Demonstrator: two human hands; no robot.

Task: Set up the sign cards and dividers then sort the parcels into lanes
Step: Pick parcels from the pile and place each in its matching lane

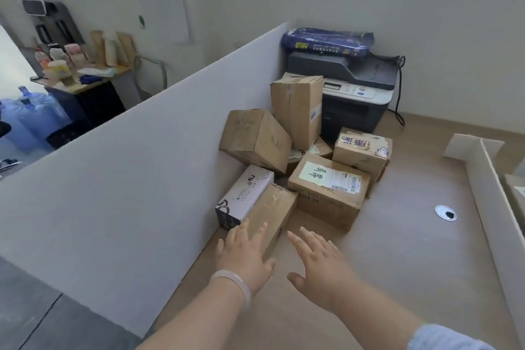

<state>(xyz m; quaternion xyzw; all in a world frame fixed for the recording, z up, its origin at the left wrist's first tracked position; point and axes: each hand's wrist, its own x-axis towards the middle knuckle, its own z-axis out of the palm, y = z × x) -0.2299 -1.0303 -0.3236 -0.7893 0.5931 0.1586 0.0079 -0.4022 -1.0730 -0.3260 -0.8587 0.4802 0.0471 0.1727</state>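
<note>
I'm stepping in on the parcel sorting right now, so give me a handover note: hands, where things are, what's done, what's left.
Hands: left hand open, fingers spread over the near end of the nearest brown carton; contact unclear. The right hand is open beside it, holding nothing.
Things: the pile of parcels lies in the corner before the printer.
Done: a white divider stands at right, one parcel beyond it.
Left: sort the pile; no sign cards in view.
</note>
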